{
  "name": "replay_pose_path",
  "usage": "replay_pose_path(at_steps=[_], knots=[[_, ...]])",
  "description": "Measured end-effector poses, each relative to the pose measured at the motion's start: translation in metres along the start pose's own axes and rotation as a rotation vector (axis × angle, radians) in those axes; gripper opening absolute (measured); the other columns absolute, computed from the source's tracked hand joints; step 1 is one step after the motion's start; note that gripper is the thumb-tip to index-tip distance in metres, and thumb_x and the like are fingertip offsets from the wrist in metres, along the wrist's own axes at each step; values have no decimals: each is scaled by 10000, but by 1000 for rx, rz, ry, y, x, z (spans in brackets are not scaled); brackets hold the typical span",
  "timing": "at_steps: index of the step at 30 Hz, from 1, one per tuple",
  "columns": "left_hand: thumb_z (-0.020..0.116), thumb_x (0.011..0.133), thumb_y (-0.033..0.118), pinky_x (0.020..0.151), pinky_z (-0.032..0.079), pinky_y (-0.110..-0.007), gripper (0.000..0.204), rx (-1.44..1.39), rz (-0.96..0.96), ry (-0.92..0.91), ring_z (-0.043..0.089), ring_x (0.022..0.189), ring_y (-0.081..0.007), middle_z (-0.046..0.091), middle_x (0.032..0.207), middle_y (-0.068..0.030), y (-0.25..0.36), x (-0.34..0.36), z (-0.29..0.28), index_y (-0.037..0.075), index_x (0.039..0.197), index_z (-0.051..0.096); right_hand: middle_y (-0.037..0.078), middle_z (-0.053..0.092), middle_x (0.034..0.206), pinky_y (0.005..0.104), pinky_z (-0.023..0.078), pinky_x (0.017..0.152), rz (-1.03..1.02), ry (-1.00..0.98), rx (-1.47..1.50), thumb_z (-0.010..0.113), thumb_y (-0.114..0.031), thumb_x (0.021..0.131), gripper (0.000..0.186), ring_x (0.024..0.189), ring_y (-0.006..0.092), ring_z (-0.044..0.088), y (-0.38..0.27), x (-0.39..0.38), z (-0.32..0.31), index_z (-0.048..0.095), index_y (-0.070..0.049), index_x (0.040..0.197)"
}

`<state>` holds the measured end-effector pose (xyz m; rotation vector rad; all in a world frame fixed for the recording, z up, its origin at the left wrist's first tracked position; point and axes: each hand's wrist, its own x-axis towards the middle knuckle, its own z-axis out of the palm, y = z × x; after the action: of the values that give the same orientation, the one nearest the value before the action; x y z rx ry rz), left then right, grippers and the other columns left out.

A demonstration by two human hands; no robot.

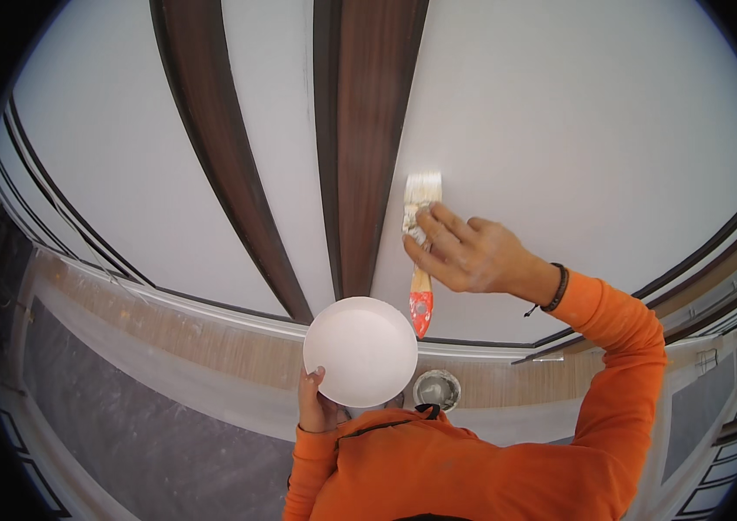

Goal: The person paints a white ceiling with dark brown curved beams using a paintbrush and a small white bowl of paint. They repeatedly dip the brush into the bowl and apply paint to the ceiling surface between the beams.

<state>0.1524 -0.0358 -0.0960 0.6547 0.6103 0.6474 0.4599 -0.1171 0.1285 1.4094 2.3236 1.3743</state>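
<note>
My right hand [477, 253] is closed on a paintbrush [421, 282] with a wooden handle and a red, paint-spotted end. The brush's pale bristles point up and lie against or very near the white wall [559, 130], just right of a dark wood strip [368, 130]. Dried white paint coats the part under my fingers. Lower down, my left hand [316, 401] grips the rim of a round, pale bowl [361, 352], thumb over the near left edge. The inside of the bowl looks evenly whitish; I cannot tell how much paint is in it.
A second dark strip [203, 113] runs down the wall to the left. On the floor near the wall stands a paint-stained bucket [437, 391]. A wood-look floor border [238, 347] follows the wall, with a grey floor area [151, 425] behind it.
</note>
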Motion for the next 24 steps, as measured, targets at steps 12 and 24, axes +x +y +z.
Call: replay_pose_path(at_steps=[12,24], knots=[[608,948,370,931,559,-440,596,12,-16,51,630,1194,-289,611,1327,-147,6,-6,2,4,1407,502,103,754,1077,231,550,555,142,434,-167,742,-127,760,346,861,221,756,86,28,-45,786,-138,1104],[609,951,377,891,572,-433,579,27,-67,43,637,1175,-282,613,1329,-129,4,-7,1,26,1401,512,213,692,1209,252,496,521,109,-43,83,658,-70,871,225,1171,313,652,-37,-30,40,722,-21,1082]])
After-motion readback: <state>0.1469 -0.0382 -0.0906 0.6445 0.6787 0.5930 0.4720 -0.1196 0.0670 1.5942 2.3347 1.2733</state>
